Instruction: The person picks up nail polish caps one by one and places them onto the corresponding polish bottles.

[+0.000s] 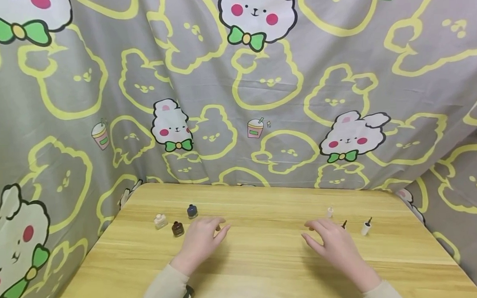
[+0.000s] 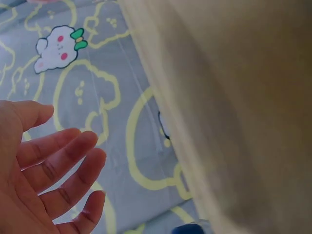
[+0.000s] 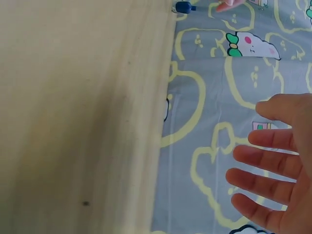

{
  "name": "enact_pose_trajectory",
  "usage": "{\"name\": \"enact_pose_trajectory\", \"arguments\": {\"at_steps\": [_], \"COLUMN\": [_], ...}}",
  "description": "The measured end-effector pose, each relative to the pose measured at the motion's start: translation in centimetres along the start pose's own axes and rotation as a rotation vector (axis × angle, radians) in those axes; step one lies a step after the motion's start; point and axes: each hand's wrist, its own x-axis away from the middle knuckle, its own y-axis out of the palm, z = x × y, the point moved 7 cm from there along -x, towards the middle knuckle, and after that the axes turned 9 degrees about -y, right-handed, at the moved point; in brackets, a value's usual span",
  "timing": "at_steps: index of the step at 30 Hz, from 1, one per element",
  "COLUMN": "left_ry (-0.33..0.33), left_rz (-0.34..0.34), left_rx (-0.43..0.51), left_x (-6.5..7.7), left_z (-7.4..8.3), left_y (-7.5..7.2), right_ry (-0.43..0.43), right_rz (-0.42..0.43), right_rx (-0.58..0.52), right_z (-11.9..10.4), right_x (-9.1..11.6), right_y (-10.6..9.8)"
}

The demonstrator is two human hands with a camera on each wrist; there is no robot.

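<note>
My left hand (image 1: 201, 239) hovers above the wooden table with fingers slightly bent and nothing held. Just beyond it to the left stand three small glass bottles, like nail polish bottles: a cream bottle (image 1: 160, 221), a dark brown bottle (image 1: 178, 229) and a dark blue bottle (image 1: 192, 211). My right hand (image 1: 332, 242) is likewise in the air, fingers loosely spread and holding nothing. Near it a white cylinder with a dark thin tip (image 1: 366, 227) stands upright. A second dark tip (image 1: 344, 224) shows partly behind the hand, and a small white piece (image 1: 330, 212) stands farther back.
The light wooden table (image 1: 264, 272) ends at a grey patterned curtain (image 1: 220, 87) hanging behind and at both sides. A dark object (image 1: 187, 294) lies partly hidden beside the left sleeve (image 1: 164, 290). Another dark bit shows by the right sleeve (image 1: 382, 294).
</note>
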Motion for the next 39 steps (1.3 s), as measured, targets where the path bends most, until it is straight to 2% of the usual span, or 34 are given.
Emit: {"name": "enact_pose_trajectory", "arguments": {"at_steps": [4,9,12,17,22,27,30,34,37,39], "left_ry": [-0.096,-0.255,-0.324,-0.388,-0.437,-0.469,-0.479,-0.506,-0.531,-0.548], "left_rz": [-0.084,-0.172,-0.177,-0.155,-0.121,-0.106,-0.126,-0.126,-0.095,-0.074], "left_rx": [0.067,0.235,0.35,0.513,0.606,0.643,0.662,0.677,0.676,0.679], "left_x": [0.3,0.7,0.9,1.4,1.7,1.9,1.8,1.6,1.6,1.7], "left_z": [-1.2,-2.6,-3.4,-4.6,-5.8,-6.5,-6.7,-7.3,-8.0,-8.5], "left_y": [0.6,1.1,1.1,0.8,0.5,0.2,0.1,0.0,-0.4,-0.6], "right_ry": [0.083,0.21,0.284,0.416,0.584,0.726,0.807,0.866,0.882,0.901], "right_rz": [-0.004,-0.004,0.024,0.094,0.156,0.292,0.422,0.616,0.686,0.692], "right_rx": [-0.07,-0.191,-0.279,-0.393,-0.457,-0.542,-0.649,-0.798,-0.821,-0.8], "right_z": [0.6,1.6,2.4,3.8,5.0,6.2,7.0,7.8,8.1,8.3], "right_x": [0.8,1.9,2.7,4.1,5.1,6.4,7.3,8.2,8.5,8.7], "right_y": [0.1,0.3,0.3,0.1,-0.5,-0.7,-0.6,-0.5,-0.5,-0.5]}}
